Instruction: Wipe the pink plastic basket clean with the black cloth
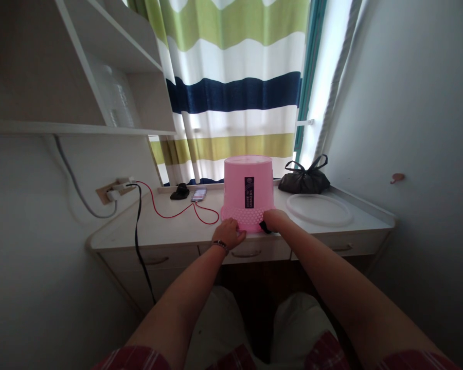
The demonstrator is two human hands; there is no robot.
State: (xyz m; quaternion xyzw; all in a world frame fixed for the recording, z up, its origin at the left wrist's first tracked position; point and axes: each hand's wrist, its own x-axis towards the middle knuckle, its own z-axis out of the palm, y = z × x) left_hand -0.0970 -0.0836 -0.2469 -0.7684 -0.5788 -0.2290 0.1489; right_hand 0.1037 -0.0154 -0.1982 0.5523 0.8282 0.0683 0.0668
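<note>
A pink garbage bin point(234, 187) stands upside down on the white desk, its perforated rim band at the bottom and a black label on its side. At the rim's front left, my left hand point(230, 234) is closed on the edge, thumb pointing right. My right hand point(277, 221) is closed at the rim's front right. Under its fingers shows a small black crumpled piece point(266, 227), too small to name surely. To the right, a whitish plastic ring point(345, 220) lies flat on the desk.
A tied black plastic bag point(304, 181) sits at the back right. Behind the bin's left are a black bundle point(180, 191) and a phone point(198, 195) on a red cable. A black cable point(138, 231) hangs from the wall socket. Shelves point(146, 97) overhang the left.
</note>
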